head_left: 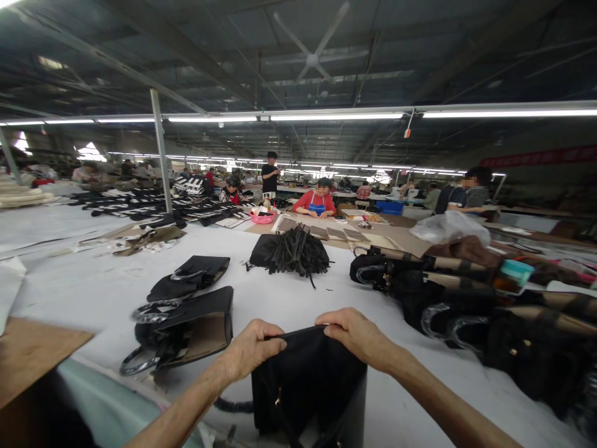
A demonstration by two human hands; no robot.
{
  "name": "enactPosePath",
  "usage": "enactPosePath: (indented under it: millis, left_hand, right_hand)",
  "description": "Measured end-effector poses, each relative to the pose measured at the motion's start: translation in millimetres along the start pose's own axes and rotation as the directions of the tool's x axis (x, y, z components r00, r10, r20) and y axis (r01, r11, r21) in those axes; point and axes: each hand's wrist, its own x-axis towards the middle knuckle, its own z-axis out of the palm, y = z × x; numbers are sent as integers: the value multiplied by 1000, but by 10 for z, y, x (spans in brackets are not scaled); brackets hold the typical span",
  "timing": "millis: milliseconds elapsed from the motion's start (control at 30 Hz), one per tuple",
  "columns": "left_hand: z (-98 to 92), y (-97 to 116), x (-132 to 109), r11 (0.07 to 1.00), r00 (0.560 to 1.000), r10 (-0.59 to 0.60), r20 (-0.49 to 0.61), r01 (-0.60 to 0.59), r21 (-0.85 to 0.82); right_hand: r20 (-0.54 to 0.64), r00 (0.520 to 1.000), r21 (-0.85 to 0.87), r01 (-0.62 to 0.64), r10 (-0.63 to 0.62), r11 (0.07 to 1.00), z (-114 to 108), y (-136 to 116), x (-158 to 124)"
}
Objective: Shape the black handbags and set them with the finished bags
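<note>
A black handbag stands upright at the near edge of the white table, directly in front of me. My left hand pinches its top edge near the left corner, thumb on my side. Farther right along the same edge, my right hand grips the rim between thumb and fingers. A small gold-coloured metal piece shows on the bag's near face. One dark handle sticks out at its lower left. The bag's inside is hidden from me.
Two black bags with wrapped handles lie to the left. A pile of black strips sits ahead. Several black bags line the right side. Brown board lies at the near left. A person in red sits across the table.
</note>
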Motion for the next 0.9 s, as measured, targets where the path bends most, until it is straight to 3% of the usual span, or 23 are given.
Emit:
enactPosePath:
  millis: [133,267,367,467,567,633,733,900]
  left_hand:
    - [-3,7,-37,998,997,47,69,-44,-45]
    - [-14,-7,-47,995,990,73,121,-64,-79]
    - [-7,-11,-61,992,987,99,128,-89,-84]
    - [14,19,-97,994,987,104,121,-97,-59]
    - [41,63,-139,995,991,89,97,-86,-42]
    - [67,81,-154,996,993,84,82,-81,-40]
    - [128,84,-145,995,993,94,69,-93,-26]
    - [230,63,-122,996,996,87,10,-87,-23]
  right_hand:
    - [88,996,152,-20,7,988,-27,41,-49]
    - [86,996,157,-39,26,987,-18,80,-98]
    - [85,996,71,-41,35,997,-5,46,-102]
    - [50,999,-179,10,-1,984,9,-25,-65]
    - [45,997,-449,71,-57,891,36,-85,-13]
    - [59,995,-540,100,-81,836,69,-123,11]
    - [86,985,-562,170,-148,809,138,-222,18]
    - [98,977,-426,214,-190,879,226,-421,-9]
